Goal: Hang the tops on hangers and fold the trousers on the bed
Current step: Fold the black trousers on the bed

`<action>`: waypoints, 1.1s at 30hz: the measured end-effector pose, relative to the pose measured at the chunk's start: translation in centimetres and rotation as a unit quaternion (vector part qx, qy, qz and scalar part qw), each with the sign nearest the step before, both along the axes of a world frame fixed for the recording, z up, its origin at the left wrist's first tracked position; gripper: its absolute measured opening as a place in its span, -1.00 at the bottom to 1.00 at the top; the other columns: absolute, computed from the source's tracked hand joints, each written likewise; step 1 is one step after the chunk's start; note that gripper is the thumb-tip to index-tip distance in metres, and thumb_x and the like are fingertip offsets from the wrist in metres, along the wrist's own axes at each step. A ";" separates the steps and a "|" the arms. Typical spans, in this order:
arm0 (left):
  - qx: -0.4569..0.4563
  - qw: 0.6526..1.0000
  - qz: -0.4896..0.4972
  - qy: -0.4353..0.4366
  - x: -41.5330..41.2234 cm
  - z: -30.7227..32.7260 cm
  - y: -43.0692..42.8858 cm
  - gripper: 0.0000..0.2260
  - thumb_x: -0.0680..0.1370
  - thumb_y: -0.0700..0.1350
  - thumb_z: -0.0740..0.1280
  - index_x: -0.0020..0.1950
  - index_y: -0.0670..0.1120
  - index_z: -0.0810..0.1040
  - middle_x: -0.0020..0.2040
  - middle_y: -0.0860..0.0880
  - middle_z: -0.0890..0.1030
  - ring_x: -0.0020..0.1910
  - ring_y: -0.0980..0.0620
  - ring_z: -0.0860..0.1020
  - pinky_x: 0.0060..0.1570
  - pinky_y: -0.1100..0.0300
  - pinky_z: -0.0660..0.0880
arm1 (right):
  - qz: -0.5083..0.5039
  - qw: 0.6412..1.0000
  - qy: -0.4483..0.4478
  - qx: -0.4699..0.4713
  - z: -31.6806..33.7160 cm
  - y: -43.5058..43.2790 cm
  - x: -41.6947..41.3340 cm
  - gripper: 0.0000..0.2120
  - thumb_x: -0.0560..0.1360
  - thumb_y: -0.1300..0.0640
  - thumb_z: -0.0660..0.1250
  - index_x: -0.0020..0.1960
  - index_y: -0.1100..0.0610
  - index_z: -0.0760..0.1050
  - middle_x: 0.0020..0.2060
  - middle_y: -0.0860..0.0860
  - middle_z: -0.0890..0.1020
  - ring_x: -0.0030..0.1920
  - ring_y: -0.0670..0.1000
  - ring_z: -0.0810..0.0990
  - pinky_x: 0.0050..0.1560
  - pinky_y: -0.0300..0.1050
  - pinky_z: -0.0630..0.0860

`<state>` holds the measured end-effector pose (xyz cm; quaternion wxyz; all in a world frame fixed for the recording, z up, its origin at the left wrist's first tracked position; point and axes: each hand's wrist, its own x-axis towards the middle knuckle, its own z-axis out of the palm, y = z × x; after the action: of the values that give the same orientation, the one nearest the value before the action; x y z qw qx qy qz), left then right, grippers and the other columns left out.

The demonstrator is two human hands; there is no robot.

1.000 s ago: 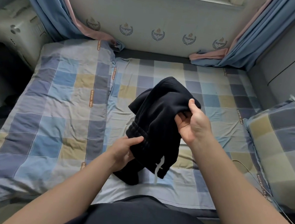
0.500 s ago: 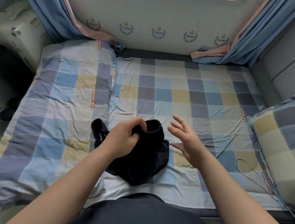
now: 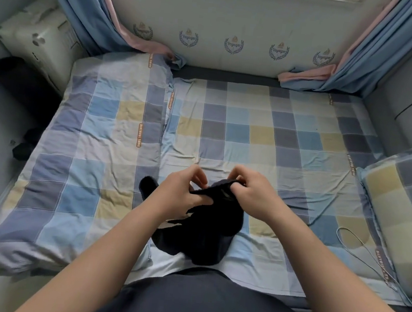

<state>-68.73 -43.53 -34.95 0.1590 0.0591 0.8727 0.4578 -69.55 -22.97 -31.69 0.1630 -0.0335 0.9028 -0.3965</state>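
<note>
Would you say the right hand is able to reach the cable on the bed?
Probably yes: the cable lies on the sheet right of the right hand, nothing between. That hand pinches the trousers, though, and would need to let go first.

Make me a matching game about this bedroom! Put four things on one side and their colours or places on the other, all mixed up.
Things:
1. trousers
2. pillow
3. cable
4. curtains

Clues:
A. blue, hanging in the far corners
B. checked, at the right edge of the bed
C. black, pinched by the left hand and the right hand
D. thin and grey, lying beside the pillow

Pairs: 1-C, 2-B, 3-D, 4-A
</note>
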 end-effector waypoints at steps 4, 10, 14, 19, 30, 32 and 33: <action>-0.007 0.993 -0.038 -0.113 -0.2 -2.5 -0.9 -0.88 0.49 0.14 0.48 -0.12 0.14 0.63 -0.22 0.06 0.67 -0.25 0.09 0.60 -0.18 0.15 0.50 | -0.079 0.989 0.026 -0.123 0.2 0.4 0.0 -0.86 0.55 0.32 0.17 -0.10 0.14 0.43 -0.31 0.02 0.52 -0.34 -0.05 0.42 -0.29 -0.14 0.37; -0.170 0.980 0.058 -0.081 1.3 -8.1 -3.6 -0.85 0.51 -0.10 0.36 -0.04 0.17 0.60 -0.15 0.08 0.68 -0.10 -0.04 0.64 -0.12 0.06 0.57 | -0.228 0.958 0.039 -0.168 -1.3 3.7 -0.6 -0.85 0.56 0.35 0.16 -0.05 0.17 0.46 -0.18 0.06 0.57 -0.19 -0.01 0.53 -0.17 -0.12 0.47; -0.205 0.960 0.180 -0.065 2.0 -9.7 -5.4 -0.66 0.37 -0.28 0.24 -0.10 0.16 0.57 -0.10 0.06 0.67 -0.08 -0.08 0.59 -0.18 0.06 0.57 | -0.235 0.965 0.026 -0.111 -4.4 5.9 -0.9 -0.83 0.56 0.36 0.20 -0.04 0.15 0.51 -0.15 0.02 0.60 -0.13 0.00 0.55 -0.10 -0.13 0.47; -0.187 0.933 0.289 -0.105 2.9 -11.1 -7.4 -0.64 0.35 -0.33 0.19 -0.10 0.09 0.57 -0.07 0.01 0.63 -0.09 -0.09 0.56 -0.18 0.09 0.52 | -0.181 0.983 -0.024 -0.003 -7.8 9.0 -0.6 -0.75 0.49 0.40 0.31 -0.09 0.05 0.58 -0.15 0.07 0.60 -0.13 0.10 0.56 -0.14 -0.08 0.43; 0.074 0.847 0.450 -0.274 3.2 -11.2 -8.1 -0.65 0.57 -0.28 0.06 0.23 0.00 0.48 0.08 -0.17 0.63 -0.27 -0.19 0.72 -0.34 0.02 0.63 | -0.207 0.962 -0.115 0.138 -11.4 8.0 1.2 -0.66 0.37 0.28 0.15 -0.13 -0.07 0.59 -0.04 0.04 0.61 -0.03 0.15 0.59 -0.02 0.00 0.58; 0.180 0.798 0.486 -0.307 3.1 -10.6 -7.9 -0.66 0.60 -0.31 0.05 0.21 -0.08 0.52 0.00 -0.19 0.66 -0.20 -0.17 0.70 -0.34 0.06 0.62 | -0.276 0.949 -0.143 0.049 -11.2 7.6 1.0 -0.63 0.38 0.35 0.10 -0.18 0.00 0.60 -0.20 0.14 0.63 -0.25 0.19 0.63 -0.35 -0.13 0.55; 0.237 0.761 0.504 -0.334 3.0 -10.4 -7.9 -0.70 0.61 -0.30 0.07 0.17 -0.13 0.54 -0.08 -0.19 0.68 -0.20 -0.13 0.68 -0.36 0.09 0.62 | -0.313 0.936 -0.159 -0.002 -11.1 7.5 0.9 -0.63 0.41 0.39 0.08 -0.17 0.08 0.60 -0.24 0.18 0.60 -0.34 0.19 0.60 -0.45 -0.18 0.48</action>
<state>-65.76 -51.38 -45.39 0.1677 -0.5102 0.5321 0.6546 -68.65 -15.48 -42.79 0.1724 0.3137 0.8294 -0.4290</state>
